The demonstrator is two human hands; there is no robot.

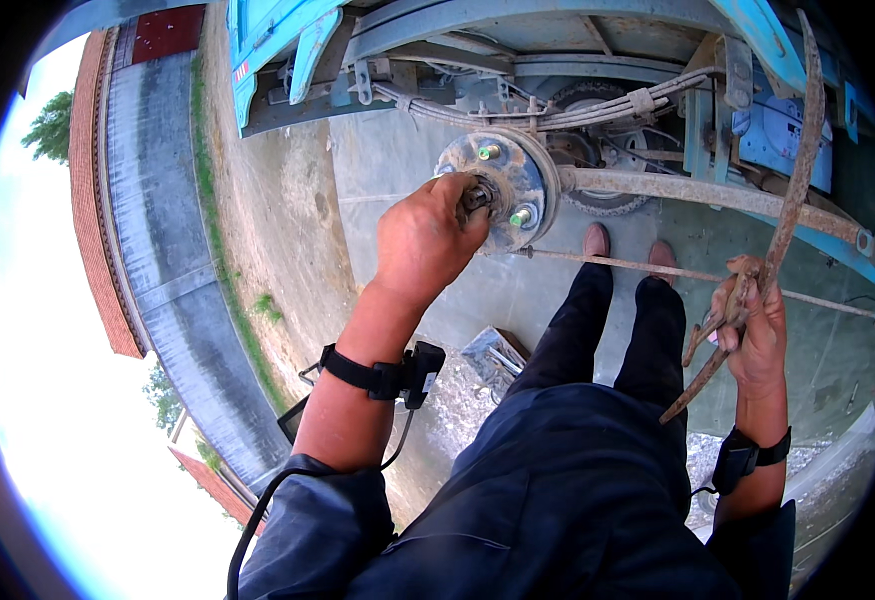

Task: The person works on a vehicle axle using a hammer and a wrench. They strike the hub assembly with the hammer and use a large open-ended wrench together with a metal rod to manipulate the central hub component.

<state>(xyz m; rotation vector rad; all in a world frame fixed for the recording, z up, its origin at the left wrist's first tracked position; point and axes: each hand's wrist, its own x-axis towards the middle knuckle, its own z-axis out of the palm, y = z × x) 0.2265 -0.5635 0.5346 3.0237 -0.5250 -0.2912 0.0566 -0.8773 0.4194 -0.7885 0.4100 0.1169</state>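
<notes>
A wheel hub [524, 170] with shiny studs sits bare on the axle, its centre dark and greasy. My left hand [430, 232] is at that centre with its fingers curled closed around a dark greasy part [477, 196]; its exact kind is hidden by the fingers. On the right, my right hand [755, 335] grips a long, rusty, curved metal bar [796, 170] that reaches up past the vehicle's frame. A smaller rusty, forked metal piece [738, 290] is bunched against the bar in the same hand. The bar's lower tip points down beside my legs.
Above the hub runs a leaf spring [598, 113] under a blue vehicle body [293, 50]. A rusty beam [698, 187] and a thin rod [638, 264] extend rightward. A tray of tools [498, 358] lies on the floor by my left leg. A tyre [608, 203] stands behind.
</notes>
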